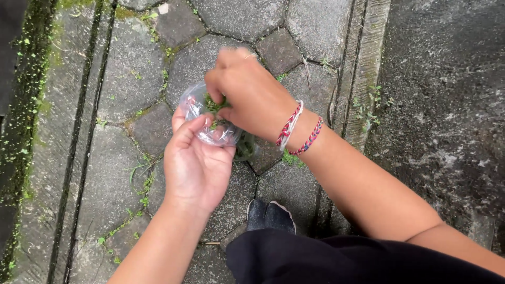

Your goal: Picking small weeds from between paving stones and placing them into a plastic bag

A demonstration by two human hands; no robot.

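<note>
Black trouser fabric [336,260] nearest the lens, below both forearms; dark shoe tip [269,215] just beyond, between the wrists. Left hand [195,163] palm up, fingers curled round a clear plastic cup [202,113], holding it tilted above the paving. Right hand [252,94] over the cup mouth, fingertips pinched narrow on green plant bits [213,103] inside; exact pinch partly hidden by knuckles. Two braided bracelets on right wrist: red-white [289,126], red-blue [310,137]. Under both hands, grey hexagonal paving stones [126,68] with weeds [289,158] in joints. Moss strip [21,105] far out from left hand. Rough concrete [447,79] beyond right forearm.
</note>
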